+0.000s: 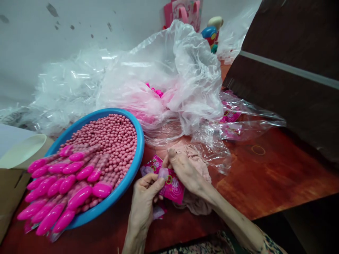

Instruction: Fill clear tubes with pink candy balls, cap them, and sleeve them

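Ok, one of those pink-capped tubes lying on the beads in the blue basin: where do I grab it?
Grip a tube by its pink cap, from the near-left rim of the blue basin. The caps point that way and lie exposed; the clear bodies overlap on the beads.

This looks like a small hand-packing workplace, the kind run from a back room rather than a factory floor. A worn reddish wooden table point(265, 176) is crowded with bulk goods: a blue plastic basin point(132, 165) heaped with pink candy balls point(113, 137) and filled pink-capped tubes point(60, 183), heaps of crumpled clear plastic bags point(182, 70), printed pink packets point(172, 185), and a cardboard box point(10, 190) against a scuffed white wall point(79, 21).
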The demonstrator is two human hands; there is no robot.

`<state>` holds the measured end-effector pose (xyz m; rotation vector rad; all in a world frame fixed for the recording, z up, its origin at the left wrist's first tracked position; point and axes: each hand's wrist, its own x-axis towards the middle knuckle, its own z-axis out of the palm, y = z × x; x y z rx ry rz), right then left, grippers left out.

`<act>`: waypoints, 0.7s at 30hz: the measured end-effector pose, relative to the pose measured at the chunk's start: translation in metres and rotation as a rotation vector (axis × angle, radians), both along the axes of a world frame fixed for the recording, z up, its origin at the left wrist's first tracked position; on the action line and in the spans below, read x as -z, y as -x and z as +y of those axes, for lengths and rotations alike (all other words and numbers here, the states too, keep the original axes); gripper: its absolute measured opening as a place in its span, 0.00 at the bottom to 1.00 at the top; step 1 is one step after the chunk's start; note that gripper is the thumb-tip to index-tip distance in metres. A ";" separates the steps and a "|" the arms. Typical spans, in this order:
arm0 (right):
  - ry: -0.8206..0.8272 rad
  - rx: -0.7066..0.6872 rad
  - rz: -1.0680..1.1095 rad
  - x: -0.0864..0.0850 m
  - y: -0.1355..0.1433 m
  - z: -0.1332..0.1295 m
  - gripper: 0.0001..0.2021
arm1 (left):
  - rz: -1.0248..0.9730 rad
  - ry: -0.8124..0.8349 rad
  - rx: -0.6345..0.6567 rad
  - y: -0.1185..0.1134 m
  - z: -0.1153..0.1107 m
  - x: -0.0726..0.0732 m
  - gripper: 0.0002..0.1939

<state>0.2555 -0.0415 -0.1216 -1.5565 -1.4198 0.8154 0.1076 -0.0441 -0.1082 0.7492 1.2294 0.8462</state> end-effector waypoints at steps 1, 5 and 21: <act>-0.011 0.005 -0.059 0.001 -0.003 0.000 0.24 | 0.000 0.006 -0.057 0.000 0.000 0.000 0.14; -0.076 -0.017 -0.338 0.012 -0.013 -0.017 0.15 | -0.015 0.024 -0.241 0.002 0.001 0.002 0.16; -0.076 0.028 0.038 -0.006 -0.003 -0.032 0.10 | -0.071 -0.019 -0.263 -0.029 -0.017 0.006 0.13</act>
